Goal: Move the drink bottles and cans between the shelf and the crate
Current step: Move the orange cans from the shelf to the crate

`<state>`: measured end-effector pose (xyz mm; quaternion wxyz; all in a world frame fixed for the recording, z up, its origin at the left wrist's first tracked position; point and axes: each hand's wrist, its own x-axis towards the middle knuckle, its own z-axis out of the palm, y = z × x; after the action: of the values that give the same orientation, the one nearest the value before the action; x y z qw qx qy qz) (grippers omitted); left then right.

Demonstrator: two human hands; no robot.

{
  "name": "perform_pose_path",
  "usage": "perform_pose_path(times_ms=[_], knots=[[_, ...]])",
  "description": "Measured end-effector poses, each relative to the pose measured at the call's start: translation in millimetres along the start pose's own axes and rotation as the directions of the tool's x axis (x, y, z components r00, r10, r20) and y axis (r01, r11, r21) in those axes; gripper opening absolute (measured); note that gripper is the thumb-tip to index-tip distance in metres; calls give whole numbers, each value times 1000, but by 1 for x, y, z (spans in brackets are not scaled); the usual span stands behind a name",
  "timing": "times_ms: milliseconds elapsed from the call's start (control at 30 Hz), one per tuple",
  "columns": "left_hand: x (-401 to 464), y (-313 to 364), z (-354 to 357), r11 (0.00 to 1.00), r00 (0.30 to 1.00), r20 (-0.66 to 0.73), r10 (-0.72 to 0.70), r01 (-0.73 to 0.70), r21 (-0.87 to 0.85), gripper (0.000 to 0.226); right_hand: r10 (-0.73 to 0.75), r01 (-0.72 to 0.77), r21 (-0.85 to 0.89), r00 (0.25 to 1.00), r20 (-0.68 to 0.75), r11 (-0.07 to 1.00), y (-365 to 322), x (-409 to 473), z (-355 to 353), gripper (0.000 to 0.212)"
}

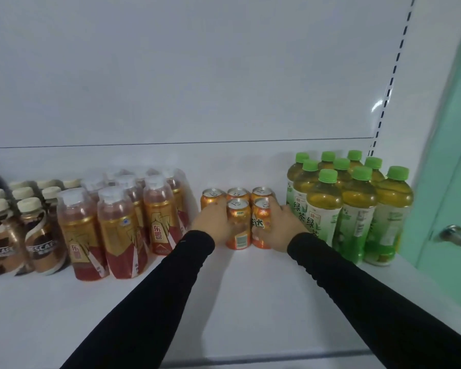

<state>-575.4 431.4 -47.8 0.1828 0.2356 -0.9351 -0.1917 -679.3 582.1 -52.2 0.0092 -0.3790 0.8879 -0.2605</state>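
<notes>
Several orange soda cans stand in two rows in the middle of the white shelf (250, 302). My left hand (210, 222) grips the front left can (238, 225), its fingers wrapped round the can's left side. My right hand (282, 227) grips the front right can (261, 222), with fingers curled over its right side and top. Both cans stand upright on the shelf. Three more cans (238, 193) stand behind them. Both my arms wear black sleeves. No crate is in view.
Green tea bottles (357, 209) with green caps crowd the shelf's right end. Red and gold drink bottles (123, 230) stand left of the cans, brown coffee bottles (24, 235) at the far left. A green door with a metal knob (455, 235) is on the right.
</notes>
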Motion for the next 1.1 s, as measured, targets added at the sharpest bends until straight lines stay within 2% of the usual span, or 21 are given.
perform_pose_path(times_ms=[100, 267, 333, 400, 467, 533, 633, 733, 867, 1100], knots=[[3, -5, 7, 983, 999, 44, -28, 36, -179, 62, 32, -32, -29, 999, -23, 999, 0, 5, 10, 86], [2, -15, 14, 893, 998, 44, -47, 62, -445, 62, 52, -54, -31, 997, -61, 998, -3, 2, 10, 81], [-2, -18, 12, 870, 999, 29, -35, 45, -492, 61, 43, -52, -95, 994, -97, 994, -5, -5, 8, 77], [-8, -24, 9, 866, 999, 15, -33, 36, -499, 59, -11, -25, -184, 981, -196, 983, -10, -16, 6, 73], [-15, -31, 4, 865, 999, 2, -42, 37, -500, 58, -77, 20, -183, 947, -312, 983, -15, -26, 10, 65], [-23, -37, -2, 850, 998, -23, -62, 41, -524, 54, -157, 129, -102, 916, -368, 986, -20, -33, 17, 57], [-31, -45, -9, 822, 992, -73, -104, 45, -568, 50, -241, 264, 46, 928, -283, 963, -29, -38, 34, 53], [-38, -48, -17, 807, 984, -135, -115, 14, -590, 50, -263, 294, 170, 948, -180, 941, -40, -39, 52, 73], [-42, -48, -22, 765, 976, -180, -120, -25, -644, 48, -208, 232, 325, 972, -106, 917, -52, -32, 76, 97], [-44, -47, -19, 712, 983, -161, -86, -52, -700, 46, -182, 216, 560, 976, -117, 800, -48, -33, 81, 69]])
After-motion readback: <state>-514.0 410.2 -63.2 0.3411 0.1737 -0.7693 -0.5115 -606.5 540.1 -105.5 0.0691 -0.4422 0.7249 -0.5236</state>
